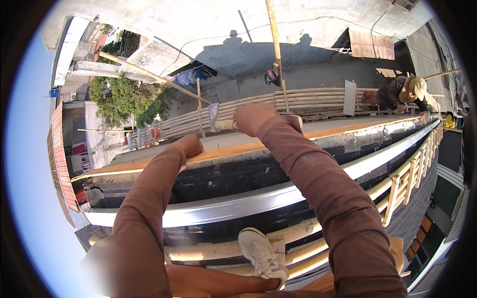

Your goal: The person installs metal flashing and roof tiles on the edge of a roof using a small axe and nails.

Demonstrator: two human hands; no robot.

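Observation:
My right hand (254, 119) is closed round the pale handle of a hammer (213, 117). The grey head sticks out to the left, raised above an orange-brown board (318, 133). That board runs along the top of a wall with a black and grey face. Lower and to the left, my left hand (189, 146) is curled at the board's edge, its fingers pressed together. Whatever it pinches, if anything, is hidden.
Bamboo poles (293, 236) run under my shoe (261, 253), beside a shiny metal strip (233, 207). More bamboo rails (318, 96) line the far side, crossed by an upright pole (274, 39). A co-worker in a cap (410, 92) leans over the wall at the right. Ground lies far below.

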